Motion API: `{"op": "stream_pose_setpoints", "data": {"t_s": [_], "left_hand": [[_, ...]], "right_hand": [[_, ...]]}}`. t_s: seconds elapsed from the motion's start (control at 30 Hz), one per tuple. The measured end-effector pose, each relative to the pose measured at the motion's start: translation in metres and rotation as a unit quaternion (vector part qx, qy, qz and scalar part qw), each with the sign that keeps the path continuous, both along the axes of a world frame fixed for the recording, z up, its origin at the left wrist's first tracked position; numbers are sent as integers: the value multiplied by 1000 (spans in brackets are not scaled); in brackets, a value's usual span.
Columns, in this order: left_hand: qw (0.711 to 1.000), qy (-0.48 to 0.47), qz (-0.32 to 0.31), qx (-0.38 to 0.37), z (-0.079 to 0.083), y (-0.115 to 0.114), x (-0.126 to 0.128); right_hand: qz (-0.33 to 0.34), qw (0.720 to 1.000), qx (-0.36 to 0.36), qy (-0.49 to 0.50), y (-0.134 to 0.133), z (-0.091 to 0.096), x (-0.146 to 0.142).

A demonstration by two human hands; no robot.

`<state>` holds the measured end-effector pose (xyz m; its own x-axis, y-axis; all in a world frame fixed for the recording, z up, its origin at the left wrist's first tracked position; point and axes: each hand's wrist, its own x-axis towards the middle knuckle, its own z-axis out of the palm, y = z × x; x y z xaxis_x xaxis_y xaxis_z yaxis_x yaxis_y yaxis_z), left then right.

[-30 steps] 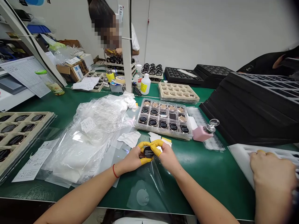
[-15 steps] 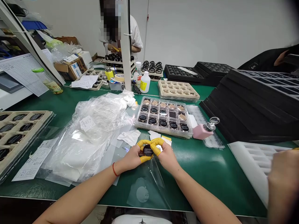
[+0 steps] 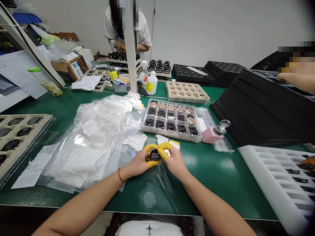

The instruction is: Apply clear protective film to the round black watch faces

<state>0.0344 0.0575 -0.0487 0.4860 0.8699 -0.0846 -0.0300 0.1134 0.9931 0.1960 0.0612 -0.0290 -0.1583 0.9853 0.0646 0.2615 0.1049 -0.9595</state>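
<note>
A small round black disc (image 3: 155, 154) is pinched between both my hands just above the green table (image 3: 211, 173). My left hand (image 3: 137, 162) and my right hand (image 3: 174, 160) wear yellow finger cots on thumbs and forefingers, which close round the disc's edge. A clear film sheet (image 3: 157, 190) lies under my hands. Just beyond stands a clear tray (image 3: 172, 119) holding several black and gold discs.
A heap of clear plastic bags (image 3: 95, 137) lies left. A pink dispenser bottle (image 3: 214, 133) stands right of the tray. Black trays (image 3: 261, 105) are stacked at right, a white foam tray (image 3: 273, 177) at near right. One person stands behind; another person's hand (image 3: 295, 78) reaches in at right.
My hands keep the same pinch on the disc. The neighbour's hand at near right has left the white foam tray. The person at the back has straightened up.
</note>
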Motion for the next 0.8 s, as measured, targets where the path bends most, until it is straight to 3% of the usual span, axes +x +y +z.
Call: {"op": "stream_pose_setpoints", "data": {"t_s": [0.8], "left_hand": [[1000, 11, -7, 11, 4, 0, -1]], "right_hand": [[-14, 998, 37, -41, -1, -1, 0]]}}
